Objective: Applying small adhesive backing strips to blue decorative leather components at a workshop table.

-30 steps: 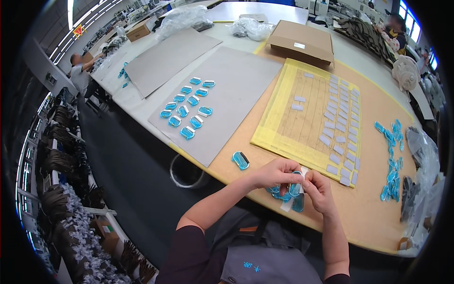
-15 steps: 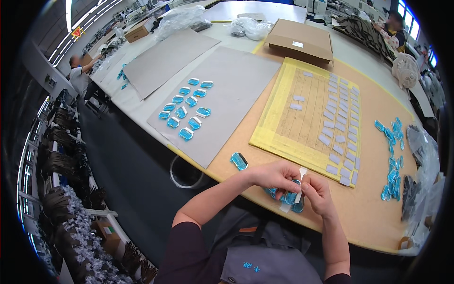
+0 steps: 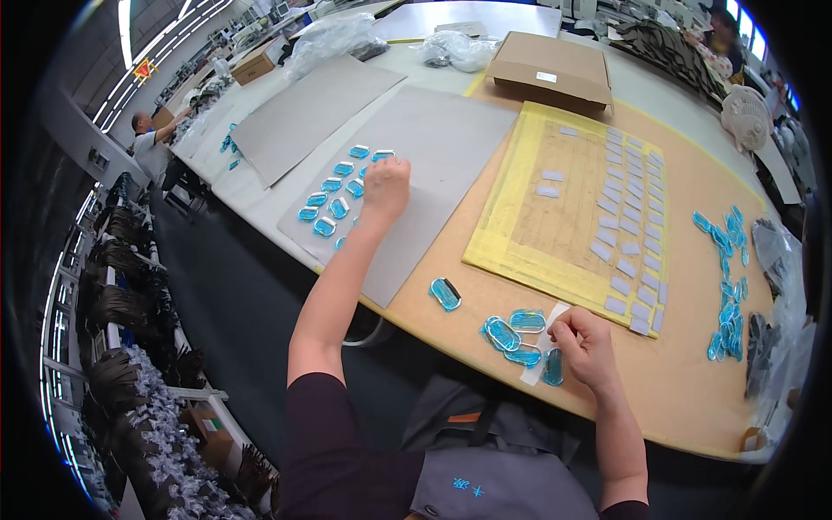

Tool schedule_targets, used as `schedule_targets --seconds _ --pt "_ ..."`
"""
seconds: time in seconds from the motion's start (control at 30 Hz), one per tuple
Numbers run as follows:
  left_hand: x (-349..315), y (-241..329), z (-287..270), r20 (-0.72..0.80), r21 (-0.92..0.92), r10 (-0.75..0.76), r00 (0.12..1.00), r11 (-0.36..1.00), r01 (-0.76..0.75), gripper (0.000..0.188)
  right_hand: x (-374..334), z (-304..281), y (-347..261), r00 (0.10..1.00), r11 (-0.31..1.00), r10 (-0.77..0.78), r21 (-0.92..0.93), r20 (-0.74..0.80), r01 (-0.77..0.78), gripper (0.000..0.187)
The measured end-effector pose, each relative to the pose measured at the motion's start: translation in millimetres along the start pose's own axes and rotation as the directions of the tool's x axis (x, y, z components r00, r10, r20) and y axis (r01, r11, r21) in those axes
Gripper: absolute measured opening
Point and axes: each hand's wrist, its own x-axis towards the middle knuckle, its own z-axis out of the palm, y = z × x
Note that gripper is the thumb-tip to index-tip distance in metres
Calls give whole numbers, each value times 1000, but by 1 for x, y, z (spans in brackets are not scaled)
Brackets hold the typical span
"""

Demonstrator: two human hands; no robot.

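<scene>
My left hand (image 3: 387,188) reaches out over a grey sheet (image 3: 438,147), its fingers closed at the far end of several blue oval pieces with silvery-white rims (image 3: 332,185) laid out there. Whatever it holds, if anything, is hidden behind the hand, which also covers some of the pieces. Close to the front edge of the table, my right hand (image 3: 585,347) pinches a white paper strip (image 3: 557,314). Beside that strip lies a small group of blue oval pieces (image 3: 503,334), with one more blue piece (image 3: 552,367) under my right fingers. Farther left rests a blue oval piece with a dark bar (image 3: 445,295).
A yellow-edged board (image 3: 494,234) bears rows of small pale tabs (image 3: 631,199). More blue pieces (image 3: 728,286) lie along the right side near clear plastic bags (image 3: 784,303). A cardboard box (image 3: 550,69) stands behind the board. Another person (image 3: 152,143) sits far left.
My left hand has left the white strip and moved far and left, over the pieces on the grey sheet. My right hand stays by the strip, and the pile beside it now shows.
</scene>
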Motion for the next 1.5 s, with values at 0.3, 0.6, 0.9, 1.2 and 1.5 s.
schedule_targets --seconds 0.3,0.6,0.9,1.2,1.5 --pt "3 -3 2 351 -145 -212 912 950 277 30 3 -11 7 999 1000 16 -1 -45 -16 12" --pt "52 131 -3 187 -744 147 971 667 42 11 3 -15 7 999 999 9 -40 -37 -10 13" --pt "112 212 15 468 -687 212 858 698 203 16 6 -24 19 980 999 -29 38 -197 37 14" --pt "107 210 19 461 -773 145 876 550 316 16 8 -31 19 966 996 -55 59 -251 72 15" --pt "113 216 21 416 -702 231 880 697 149 16 11 -33 20 961 996 -54 59 -272 73 15"
